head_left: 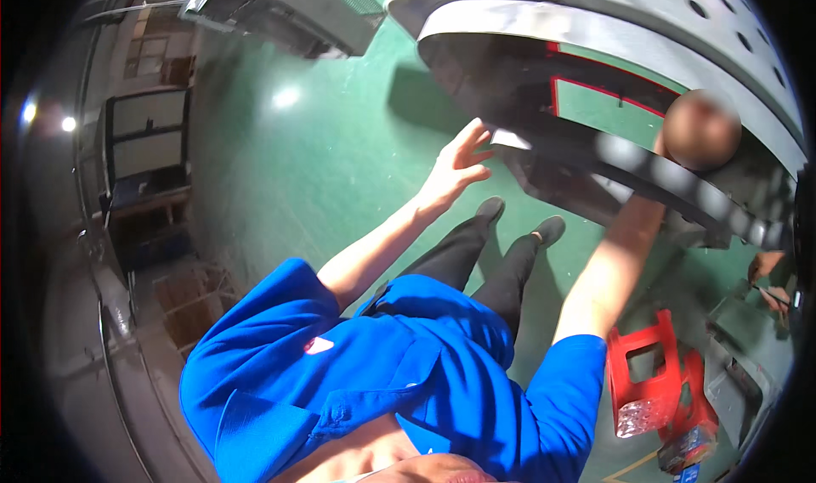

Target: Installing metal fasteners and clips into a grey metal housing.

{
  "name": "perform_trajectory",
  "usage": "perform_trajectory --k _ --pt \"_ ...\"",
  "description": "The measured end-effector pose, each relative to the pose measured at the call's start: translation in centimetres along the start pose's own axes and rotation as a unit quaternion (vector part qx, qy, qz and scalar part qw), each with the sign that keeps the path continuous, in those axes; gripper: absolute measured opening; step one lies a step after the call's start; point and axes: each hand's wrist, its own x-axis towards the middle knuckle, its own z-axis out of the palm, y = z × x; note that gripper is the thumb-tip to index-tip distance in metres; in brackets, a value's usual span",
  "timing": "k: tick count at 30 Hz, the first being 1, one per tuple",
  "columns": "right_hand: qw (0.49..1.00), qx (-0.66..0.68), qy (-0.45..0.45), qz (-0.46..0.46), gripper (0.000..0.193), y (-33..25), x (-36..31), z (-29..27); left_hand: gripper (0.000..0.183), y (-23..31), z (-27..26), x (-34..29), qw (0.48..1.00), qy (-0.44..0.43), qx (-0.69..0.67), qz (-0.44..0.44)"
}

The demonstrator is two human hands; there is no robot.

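A long dark curved bar (586,147) runs across a large white shell (527,16) with round holes, rising over the floor. My left hand (455,169) is at the bar's left end, thumb and fingers apart; whether the fingertips touch it I cannot make out. My right forearm passes under the bar, and my right hand (661,146) comes up on its far side. A round blurred patch there covers the fingers, so their hold is hidden. Behind the bar a red-edged rectangular opening (554,96) shows green floor through it.
Red plastic stools (659,364) stand at the lower right beside a grey bin (735,377). Another person's hand (775,299) shows at the right edge. A dark boxy machine (293,11) is at the top left, and a dark framed rack (149,135) stands far left.
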Motion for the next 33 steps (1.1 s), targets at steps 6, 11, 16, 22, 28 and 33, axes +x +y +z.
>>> perform_trajectory --k 6,11,16,22,28,33 --pt "0.997 0.048 -0.024 0.061 0.018 2.7 -0.6 -0.8 0.068 0.8 -0.2 0.1 0.999 -0.039 0.015 0.024" --pt "0.996 -0.043 -0.077 0.024 0.014 2.7 -1.2 -1.7 0.076 0.4 -0.5 -0.6 0.999 -0.022 0.02 0.018" --pt "0.993 0.011 -0.115 0.004 0.01 4.0 -1.6 -1.7 0.079 0.4 0.2 -0.9 0.999 -0.002 0.029 0.013" --pt "0.991 0.054 -0.12 -0.024 0.011 4.4 -2.2 -0.7 0.081 -1.4 0.6 -1.1 0.998 0.024 0.041 0.036" --pt "0.982 0.06 -0.126 -0.128 0.019 7.1 -2.1 2.1 0.081 -4.1 1.4 -0.7 0.996 0.061 0.045 0.045" --pt "0.977 0.081 -0.15 -0.131 0.025 8.3 -3.2 3.5 0.08 -7.3 1.8 -1.0 0.993 0.09 0.027 0.075"
